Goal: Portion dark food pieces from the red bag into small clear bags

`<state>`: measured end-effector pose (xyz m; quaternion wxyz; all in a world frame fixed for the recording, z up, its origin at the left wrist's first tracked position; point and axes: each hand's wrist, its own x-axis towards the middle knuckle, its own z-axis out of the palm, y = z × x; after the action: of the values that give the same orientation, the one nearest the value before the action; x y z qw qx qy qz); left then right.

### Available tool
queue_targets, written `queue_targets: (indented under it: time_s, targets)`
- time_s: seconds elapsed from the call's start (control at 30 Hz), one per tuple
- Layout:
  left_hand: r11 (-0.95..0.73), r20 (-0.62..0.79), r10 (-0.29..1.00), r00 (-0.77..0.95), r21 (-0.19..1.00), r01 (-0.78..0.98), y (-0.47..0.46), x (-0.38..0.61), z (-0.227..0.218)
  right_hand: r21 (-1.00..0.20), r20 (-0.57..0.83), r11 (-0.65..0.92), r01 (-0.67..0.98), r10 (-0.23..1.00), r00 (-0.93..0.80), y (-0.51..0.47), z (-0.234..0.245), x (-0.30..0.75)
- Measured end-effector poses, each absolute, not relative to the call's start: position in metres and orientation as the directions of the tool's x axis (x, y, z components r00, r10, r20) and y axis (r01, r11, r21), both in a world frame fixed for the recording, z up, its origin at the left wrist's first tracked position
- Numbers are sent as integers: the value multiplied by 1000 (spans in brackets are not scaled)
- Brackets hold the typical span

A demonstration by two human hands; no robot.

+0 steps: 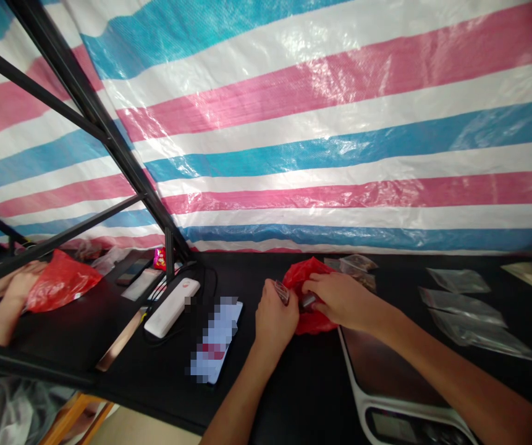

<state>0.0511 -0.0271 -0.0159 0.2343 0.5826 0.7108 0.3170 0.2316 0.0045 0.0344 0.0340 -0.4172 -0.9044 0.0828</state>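
My left hand (274,318) is closed around a small clear packet (282,290) held at its top. My right hand (337,298) is closed, its fingers pinching something small and dark that I cannot make out, right beside the packet. Both hands rest against a crumpled red plastic bag (303,275) on the black table (293,389). The bag lies just behind and between the hands, partly hidden by them.
A digital scale (388,383) sits under my right forearm. Several clear bags (467,309) lie at right. A white power bank (172,306) and a phone (217,337) lie at left. Beyond black frame bars (108,133), another person's hands (20,281) hold a red bag (62,281).
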Motion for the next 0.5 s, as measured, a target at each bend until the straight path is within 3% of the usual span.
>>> queue_targets:
  time_s: [0.27, 0.5]
  targets:
    - [103, 27, 982, -188, 755, 647, -21, 44, -26, -234, -42, 644, 728, 742, -669, 7, 22, 233]
    - [87, 28, 972, -232, 878, 471, -16, 44, -27, -174, -10, 672, 720, 730, -684, -5, 26, 219]
